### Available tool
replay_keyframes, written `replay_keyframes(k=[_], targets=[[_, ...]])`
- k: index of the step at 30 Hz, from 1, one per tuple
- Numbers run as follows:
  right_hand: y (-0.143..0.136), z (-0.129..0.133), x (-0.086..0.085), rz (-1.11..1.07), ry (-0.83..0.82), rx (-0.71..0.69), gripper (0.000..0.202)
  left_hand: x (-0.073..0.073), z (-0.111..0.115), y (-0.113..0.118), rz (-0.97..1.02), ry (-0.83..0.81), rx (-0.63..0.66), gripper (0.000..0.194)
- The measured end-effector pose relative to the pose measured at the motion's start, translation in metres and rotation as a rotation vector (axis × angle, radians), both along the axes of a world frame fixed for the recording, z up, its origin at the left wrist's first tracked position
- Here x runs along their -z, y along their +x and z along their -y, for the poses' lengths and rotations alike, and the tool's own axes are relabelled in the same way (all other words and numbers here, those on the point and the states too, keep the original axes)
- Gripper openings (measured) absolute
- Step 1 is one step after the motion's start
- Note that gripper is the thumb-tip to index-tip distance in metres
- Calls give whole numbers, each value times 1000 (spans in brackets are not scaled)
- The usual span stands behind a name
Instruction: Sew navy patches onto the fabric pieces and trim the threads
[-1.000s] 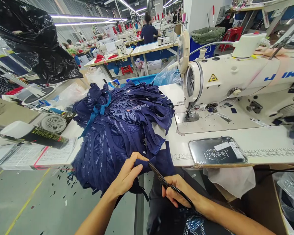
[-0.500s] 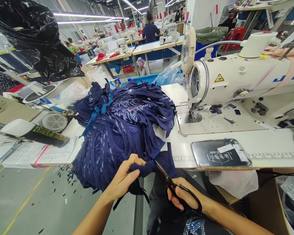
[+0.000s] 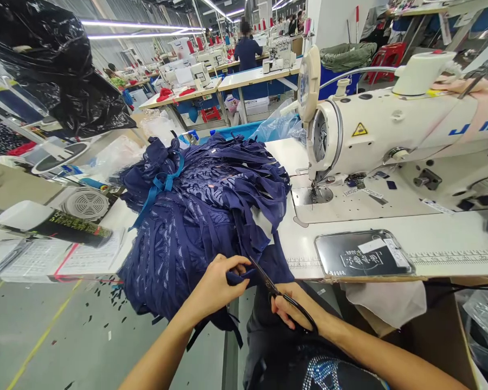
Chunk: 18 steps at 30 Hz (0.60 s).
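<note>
A large heap of navy lace garments (image 3: 179,233) lies over the table's front edge, tied near its top left with a teal fabric strip (image 3: 158,187). My left hand (image 3: 219,281) pinches a folded edge of the navy fabric at the heap's lower right. In my right hand (image 3: 288,306) is a pair of black-handled scissors (image 3: 268,281), fingers through the handles. Their blades point up and left, right beside my left fingertips and against the fabric. Whether the blades are parted is hard to see. More navy cloth hangs beneath them over my lap.
A white sewing machine (image 3: 374,130) stands on the right, its needle area (image 3: 315,194) beside the heap. A phone (image 3: 364,253) lies near the table's front edge. On the left are papers (image 3: 36,257) and a black-and-white bottle (image 3: 57,223). A black plastic bag (image 3: 57,70) hangs at upper left.
The scissors have moved up and left, bringing the blades beside my left fingertips. My left hand has shifted slightly right, still pinching the fabric.
</note>
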State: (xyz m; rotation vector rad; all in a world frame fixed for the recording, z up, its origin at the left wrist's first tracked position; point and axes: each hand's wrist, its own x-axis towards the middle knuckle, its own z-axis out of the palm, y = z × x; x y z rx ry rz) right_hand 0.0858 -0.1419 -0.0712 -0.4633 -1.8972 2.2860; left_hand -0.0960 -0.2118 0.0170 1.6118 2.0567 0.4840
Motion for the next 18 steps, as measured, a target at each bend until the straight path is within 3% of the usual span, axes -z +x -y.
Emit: replay_keyframes(k=[3, 7, 10, 13, 16, 18], targets=[[8, 3, 5, 3, 3, 29, 60, 0, 2, 3, -115, -20, 52, 33], [18, 3, 2, -21, 39, 35, 59, -5, -2, 8, -226, -63, 137, 71], [22, 6, -1, -52, 54, 61, 57, -5, -14, 14, -362, -53, 209, 59], [25, 11, 1, -112, 50, 116, 55, -2, -30, 22, -627, 23, 200, 41], [29, 15, 3, -198, 62, 188, 55, 7, -49, 26, -853, 212, 155, 31], [31, 15, 3, -235, 90, 225, 56, 16, -63, 25, -958, 349, 200, 31]])
